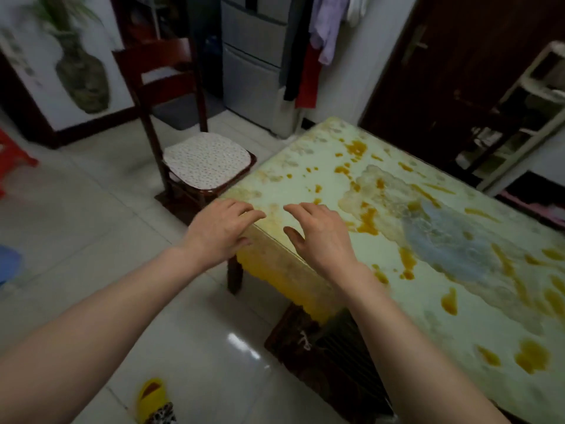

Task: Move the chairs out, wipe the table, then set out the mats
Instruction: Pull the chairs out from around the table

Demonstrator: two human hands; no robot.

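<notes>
A person stands at the near corner of a dining table (382, 209), both bare forearms reaching in from the bottom of the frame. The left hand (221, 231) hovers at the table's corner edge, near the middle of the frame, fingers spread and loosely curved, holding nothing. The right hand (318, 237) hangs just beside it over the tabletop, fingers likewise spread and empty; I cannot tell whether either hand actually touches the surface.

The table fills the right half of the frame, covered in a pale green cloth with orange and blue blotched patterning. A dark wooden chair (171, 123) with a spotted seat cushion (208, 160) stands in the upper middle of the frame, its seat corner close against the table's far corner. A second dark seat (321, 356) looks tucked under the table's near edge, at lower centre.

This reads as the opening step: the chairs are not yet moved out. The next move likely calls for gripping a chair back and drawing it away across the tiled floor. No wiping cloth and no mats are in view.

A white shelf rack (526, 117) stands at the upper right; its contents are too blurred to name. A yellow slipper (153, 399) lies at the bottom.
</notes>
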